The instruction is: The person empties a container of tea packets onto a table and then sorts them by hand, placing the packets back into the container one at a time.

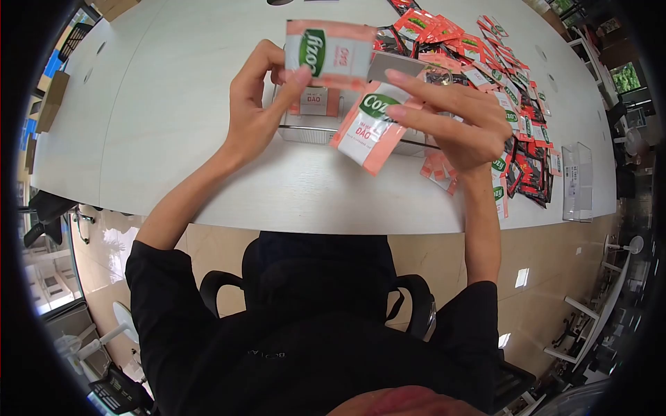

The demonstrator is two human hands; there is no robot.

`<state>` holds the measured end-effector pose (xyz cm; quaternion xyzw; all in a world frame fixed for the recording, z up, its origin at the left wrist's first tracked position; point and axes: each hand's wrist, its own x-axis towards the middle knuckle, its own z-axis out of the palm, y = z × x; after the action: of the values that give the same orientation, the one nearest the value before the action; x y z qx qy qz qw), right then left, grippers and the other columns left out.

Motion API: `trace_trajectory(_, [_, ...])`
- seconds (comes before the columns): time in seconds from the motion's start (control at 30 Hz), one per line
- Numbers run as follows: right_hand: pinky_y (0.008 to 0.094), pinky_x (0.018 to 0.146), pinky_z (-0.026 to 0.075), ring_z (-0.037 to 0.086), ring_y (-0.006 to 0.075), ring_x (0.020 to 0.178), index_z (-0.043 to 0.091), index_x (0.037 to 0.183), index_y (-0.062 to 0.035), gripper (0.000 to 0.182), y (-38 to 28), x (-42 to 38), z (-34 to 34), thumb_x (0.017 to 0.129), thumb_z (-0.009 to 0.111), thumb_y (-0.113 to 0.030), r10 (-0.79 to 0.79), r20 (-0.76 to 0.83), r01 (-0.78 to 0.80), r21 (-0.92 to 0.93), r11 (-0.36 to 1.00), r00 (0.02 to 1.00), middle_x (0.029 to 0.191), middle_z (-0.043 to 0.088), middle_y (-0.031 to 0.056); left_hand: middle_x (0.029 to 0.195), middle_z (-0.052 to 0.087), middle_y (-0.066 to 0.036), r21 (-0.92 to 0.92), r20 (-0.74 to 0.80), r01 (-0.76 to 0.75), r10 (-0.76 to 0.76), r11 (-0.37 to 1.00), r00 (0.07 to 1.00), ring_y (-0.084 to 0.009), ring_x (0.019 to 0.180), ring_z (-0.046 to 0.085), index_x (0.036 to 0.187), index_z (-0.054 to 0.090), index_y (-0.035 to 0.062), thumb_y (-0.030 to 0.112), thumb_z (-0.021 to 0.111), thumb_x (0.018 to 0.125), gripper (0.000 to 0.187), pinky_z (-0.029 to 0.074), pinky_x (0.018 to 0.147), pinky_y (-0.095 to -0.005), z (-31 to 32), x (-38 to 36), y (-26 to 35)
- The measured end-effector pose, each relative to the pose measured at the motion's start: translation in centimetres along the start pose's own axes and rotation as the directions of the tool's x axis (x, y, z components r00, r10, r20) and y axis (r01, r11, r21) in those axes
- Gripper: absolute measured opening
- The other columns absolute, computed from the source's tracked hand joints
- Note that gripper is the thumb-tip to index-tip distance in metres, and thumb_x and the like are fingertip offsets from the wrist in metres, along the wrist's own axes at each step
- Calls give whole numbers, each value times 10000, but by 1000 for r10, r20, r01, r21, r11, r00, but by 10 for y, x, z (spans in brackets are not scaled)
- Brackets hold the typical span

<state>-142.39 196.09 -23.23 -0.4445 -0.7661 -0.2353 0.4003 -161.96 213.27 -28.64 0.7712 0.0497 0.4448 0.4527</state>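
Observation:
My left hand (262,104) pinches a pink and white sachet (347,59) with a green label, held up and slightly blurred. In my right hand (454,121), between the fingers, is a second pink and white sachet (371,132), tilted, its green label facing up. Beneath both hands stands a clear divided box (305,132) on the table. Inside its left part lies another pink sachet (316,102). The right part of the box is partly hidden by my right hand and the held sachet.
A large heap of pink and dark red sachets (531,170) spreads over the right side of the white table (173,83). Beyond it, near the right edge, stands a clear plastic holder (577,182). A black chair (319,267) is at the table's front edge.

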Motion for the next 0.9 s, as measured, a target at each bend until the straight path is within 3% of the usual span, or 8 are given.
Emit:
trace_trajectory(0.1, [201,493,506,672,144,590,754,895,-84,179,11,-3,4,755,678,-1,-78,-93,73,-57,996,993,921,742,124,831,512,11,-94,-79,64,-71,994,994,-80,753,445,919,563,35,143,568,987,128,382,744,-259,0,1,-6])
trace_trajectory(0.2, [207,468,482,650,112,587,770,959,-119,312,14,-4,4,690,681,12,51,-120,-55,-27,998,991,794,711,6,834,523,-2,-13,-131,-62,60,998,990,-106,761,462,907,571,47,126,618,952,102,382,773,-276,-2,1,-8])
trace_trajectory(0.27, [214,447,480,643,108,605,755,999,-95,314,16,-7,-1,727,662,31,91,-15,-92,-87,992,996,790,680,9,833,582,-16,246,-71,-179,202,953,977,-144,805,507,881,601,58,108,709,877,120,378,802,-297,-6,1,-4])
trace_trajectory(0.37, [226,447,487,645,117,631,732,1053,-80,316,11,-7,0,767,657,28,191,28,-189,-46,981,981,802,667,16,847,654,-24,392,31,-302,316,869,948,-174,867,543,887,662,65,104,784,793,159,380,815,-307,-11,1,-5])
trace_trajectory(0.53, [255,496,507,667,143,703,669,1164,-67,379,14,-4,15,794,690,12,193,-51,-189,73,979,980,839,674,39,843,688,-11,353,-1,-199,213,914,977,-163,907,553,960,713,67,114,794,780,203,377,832,-309,-9,-2,-6])
trace_trajectory(0.6, [263,645,563,694,205,794,583,1223,19,466,11,-1,12,776,699,90,144,27,-147,120,982,989,908,700,118,835,687,-7,343,-4,-173,185,923,983,-159,899,548,986,719,68,110,788,786,215,376,834,-309,-8,-2,-6])
trace_trajectory(0.7, [282,626,545,673,178,797,596,1238,-52,537,12,-4,13,734,766,25,159,7,-157,199,967,987,944,681,86,803,680,-6,343,-2,-178,190,922,982,-154,878,537,1014,713,65,113,768,808,218,372,836,-306,-7,-1,-5])
trace_trajectory(0.9, [289,652,557,676,175,781,601,1213,-58,504,15,-6,14,747,761,47,141,-45,-139,55,989,989,992,677,101,790,663,4,319,-49,-153,178,935,983,-150,816,495,1109,686,58,107,711,863,252,367,824,-287,-8,3,-3])
